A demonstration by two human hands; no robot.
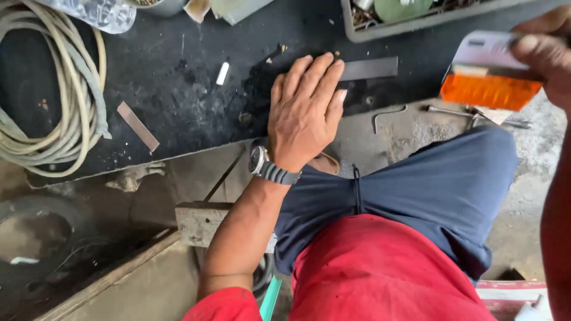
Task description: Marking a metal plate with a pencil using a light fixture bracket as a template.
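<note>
Fingers of my left hand (306, 113) lie flat and together, gripping nothing, on the dark metal strip (369, 69) on the black mat (178, 95), while my right hand (544, 53) pinches an orange-and-white packet (489, 80) above the floor.

Coil of pale hose (53, 95), looped on the far left of the black mat (178, 89); short white stub (222, 73) and flat tan strip (137, 126), both loose on the mat and well apart. Grey tray (416, 24) of mixed parts at the upper edge, with a clear plastic bottle (95, 13) lying at the upper left corner. Bent metal rod (388, 115) and slim metal tool (470, 113) on the bare concrete floor (529, 196); weathered wood block (199, 223) below the mat's near edge.
</note>
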